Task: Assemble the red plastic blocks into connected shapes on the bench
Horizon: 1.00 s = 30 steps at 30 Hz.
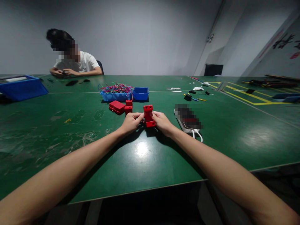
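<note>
Between my two hands, a little above the green table (131, 162), is a red block-shaped part (148, 109) with small round holes in its upper and lower ends. My left hand (131, 122) pinches its left side, thumb pointing inward. From the right, my right hand (163, 122) grips the same part with thumb and fingers closed. Just beyond my left hand lie a flat red part (117, 107) and smaller red blocks (128, 109). What exactly the held part is, I cannot make out.
Behind the red parts stand a blue bin (117, 97) heaped with coloured wires and a smaller blue bin (141, 93). A phone-like device (188, 117) with white cables lies at right. A large blue bin (23, 89) stands far left. Across the table sits a person (87, 62).
</note>
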### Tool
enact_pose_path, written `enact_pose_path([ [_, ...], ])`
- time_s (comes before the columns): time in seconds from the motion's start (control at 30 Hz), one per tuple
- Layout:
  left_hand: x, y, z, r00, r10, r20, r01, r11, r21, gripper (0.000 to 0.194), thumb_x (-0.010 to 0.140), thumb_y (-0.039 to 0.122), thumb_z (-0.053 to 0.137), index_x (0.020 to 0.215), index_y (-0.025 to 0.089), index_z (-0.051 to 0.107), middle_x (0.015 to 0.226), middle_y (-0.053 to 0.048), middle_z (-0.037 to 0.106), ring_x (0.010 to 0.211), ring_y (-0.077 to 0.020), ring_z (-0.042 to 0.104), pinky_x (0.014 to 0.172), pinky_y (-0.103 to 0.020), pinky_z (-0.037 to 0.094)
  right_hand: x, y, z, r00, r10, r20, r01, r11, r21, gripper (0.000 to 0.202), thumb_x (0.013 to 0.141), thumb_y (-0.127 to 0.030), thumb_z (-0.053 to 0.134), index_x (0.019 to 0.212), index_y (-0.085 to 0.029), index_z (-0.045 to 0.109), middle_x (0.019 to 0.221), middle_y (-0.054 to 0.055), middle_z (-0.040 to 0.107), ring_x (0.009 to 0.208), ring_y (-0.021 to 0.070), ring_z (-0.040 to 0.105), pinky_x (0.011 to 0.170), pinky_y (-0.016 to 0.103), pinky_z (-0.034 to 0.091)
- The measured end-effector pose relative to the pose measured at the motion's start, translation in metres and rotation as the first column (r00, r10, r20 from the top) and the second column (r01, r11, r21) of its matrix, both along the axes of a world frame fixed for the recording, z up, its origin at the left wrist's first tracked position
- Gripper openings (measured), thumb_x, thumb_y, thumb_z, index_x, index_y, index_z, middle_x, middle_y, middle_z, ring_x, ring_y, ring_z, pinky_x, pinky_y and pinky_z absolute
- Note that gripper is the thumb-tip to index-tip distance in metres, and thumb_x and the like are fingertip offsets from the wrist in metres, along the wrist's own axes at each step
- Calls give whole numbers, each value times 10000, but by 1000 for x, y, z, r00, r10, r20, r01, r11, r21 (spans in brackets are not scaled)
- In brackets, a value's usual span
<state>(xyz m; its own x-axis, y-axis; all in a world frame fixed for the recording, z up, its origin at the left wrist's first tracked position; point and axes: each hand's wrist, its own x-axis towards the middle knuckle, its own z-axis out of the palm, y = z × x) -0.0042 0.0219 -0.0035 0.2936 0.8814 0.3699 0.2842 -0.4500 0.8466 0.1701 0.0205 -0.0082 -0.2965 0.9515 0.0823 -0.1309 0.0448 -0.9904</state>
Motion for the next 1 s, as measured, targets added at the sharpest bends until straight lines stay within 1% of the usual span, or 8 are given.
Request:
enact_pose_path([
  [0.17,-1,1,0,1000,-15,-8,15,1000,-22,532,850,601,563,821,113,774,714,-52,728,636,-155,620,656,-266,494,-1,-1,1,999,-36,24,36,999,-6,302,846,-447,670,812,-147,683,667,-8,670,583,108,538,582,224,391],
  [0.3,0,-2,1,999,-25,-42,24,999,-22,530,877,594,526,852,119,758,756,-50,731,691,-166,638,674,-263,495,-3,-3,5,998,-45,-32,41,994,-98,236,895,-345,632,793,-138,681,625,-13,663,536,95,543,578,215,405],
  [0.5,5,-11,0,960,100,-262,-43,976,213,494,994,423,346,789,144,697,832,-72,722,780,-178,652,767,-287,501,-7,-9,16,984,-113,-135,71,957,-282,260,936,-108,468,780,-137,674,613,15,686,521,110,610,653,243,503],
  [0.63,3,-17,3,862,294,-413,-88,890,448,415,996,374,358,960,158,711,1007,-102,724,941,-216,646,862,-340,485,-8,-12,21,973,-173,-153,119,942,-313,255,915,-65,481,752,-128,667,613,16,687,506,100,614,591,210,496],
  [0.73,-2,-17,14,789,456,-411,-149,792,593,391,988,371,381,1119,158,682,1118,-120,696,1065,-249,607,932,-387,459,-9,-13,23,966,-196,-169,128,930,-346,266,927,-50,446,764,-124,643,620,19,683,492,106,624,589,224,521],
  [0.8,-8,-15,25,746,529,-405,-175,742,648,412,979,343,379,1243,145,626,1212,-139,661,1165,-282,564,992,-431,433,-9,-13,24,965,-193,-176,120,926,-358,268,937,-42,418,785,-120,624,615,22,672,493,117,637,594,242,541],
  [0.9,-23,-7,39,678,618,-399,-244,701,671,521,910,246,423,1413,122,477,1379,-161,569,1290,-311,489,1058,-466,397,-9,-13,25,967,-188,-171,117,926,-358,250,952,-51,410,813,-116,608,617,26,661,498,124,648,569,241,547],
  [1.0,-46,8,43,632,671,-388,-307,676,670,656,845,166,427,1494,108,358,1471,-170,493,1365,-309,446,1104,-466,369,-9,-14,26,969,-198,-147,134,923,-361,252,966,-60,395,836,-113,604,633,30,664,518,126,665,556,231,546],
])
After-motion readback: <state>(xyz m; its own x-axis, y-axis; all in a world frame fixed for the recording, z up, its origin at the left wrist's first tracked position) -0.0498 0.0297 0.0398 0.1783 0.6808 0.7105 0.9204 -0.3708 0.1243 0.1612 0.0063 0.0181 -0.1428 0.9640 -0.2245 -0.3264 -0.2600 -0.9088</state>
